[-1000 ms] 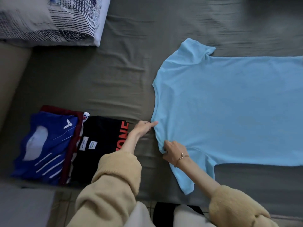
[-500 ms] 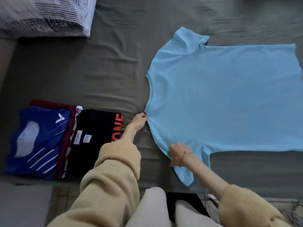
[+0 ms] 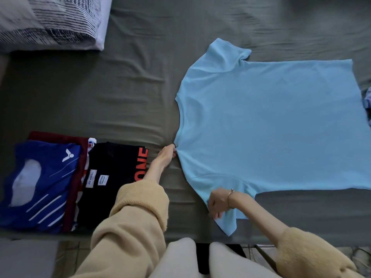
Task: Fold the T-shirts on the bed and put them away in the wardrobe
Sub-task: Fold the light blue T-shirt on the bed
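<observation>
A light blue T-shirt (image 3: 271, 125) lies spread flat on the grey bed sheet (image 3: 120, 81), neck to the left, hem to the right. My left hand (image 3: 165, 155) pinches the shirt at the shoulder beside the neckline. My right hand (image 3: 217, 201) grips the near sleeve close to the bed's front edge. At the left lie folded shirts: a blue one (image 3: 38, 183) on a dark red one (image 3: 78, 177), and a black one (image 3: 112, 177) with orange letters beside them.
A striped pillow (image 3: 52, 21) lies at the back left corner. A bit of blue patterned cloth (image 3: 367, 101) shows at the right edge. The bed's front edge runs below the shirts, with floor and my legs (image 3: 200, 259) under it.
My right hand has slid down from the shirt's shoulder seam onto the near sleeve. My left hand keeps its hold at the neckline. The view has shifted a little.
</observation>
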The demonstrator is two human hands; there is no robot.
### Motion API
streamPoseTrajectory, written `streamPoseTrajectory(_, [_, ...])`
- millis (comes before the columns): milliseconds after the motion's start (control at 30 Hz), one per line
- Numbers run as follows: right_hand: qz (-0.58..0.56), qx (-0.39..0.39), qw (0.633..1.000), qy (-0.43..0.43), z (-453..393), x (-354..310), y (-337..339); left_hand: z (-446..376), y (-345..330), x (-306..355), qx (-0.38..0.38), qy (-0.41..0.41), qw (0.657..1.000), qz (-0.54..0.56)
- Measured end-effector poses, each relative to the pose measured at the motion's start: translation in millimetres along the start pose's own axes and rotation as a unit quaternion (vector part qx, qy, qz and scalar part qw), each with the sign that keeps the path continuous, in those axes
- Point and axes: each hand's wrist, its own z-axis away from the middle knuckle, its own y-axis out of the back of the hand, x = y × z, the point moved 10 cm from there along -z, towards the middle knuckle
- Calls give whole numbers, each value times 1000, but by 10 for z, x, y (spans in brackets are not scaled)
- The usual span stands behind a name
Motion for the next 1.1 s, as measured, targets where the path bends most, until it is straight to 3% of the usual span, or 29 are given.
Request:
streamPoseTrajectory(133, [-76,148,986,12,74,168,688,-29,33,95,-23,47,996,-73])
streamPoseTrajectory(200, [-48,164,985,-28,123,321,1000,-25,30,184,-78,82,988,-108])
streamPoseTrajectory(367, [-47,-64,975,-209,276,1018,647,-73,27,165,-182,122,940,-262])
streamPoseTrajectory(467, [-24,-103,965,-239,337,1306,376,51,-102,38,-268,159,901,-302])
streamPoseTrajectory(600, [-81,-103,963,-236,409,1360,165,332,-390,-270,-328,207,869,-307])
streamPoseTrajectory(733, [-188,-49,955,-222,504,1311,48,520,-664,-505,-313,209,885,-273])
streamPoseTrajectory(900, [-295,60,932,-200,540,1448,-44,594,-691,-545,-247,142,921,-266])
streamPoseTrajectory(1100, [-247,117,943,-191,652,1515,-124,616,-599,-510,-192,88,949,-235])
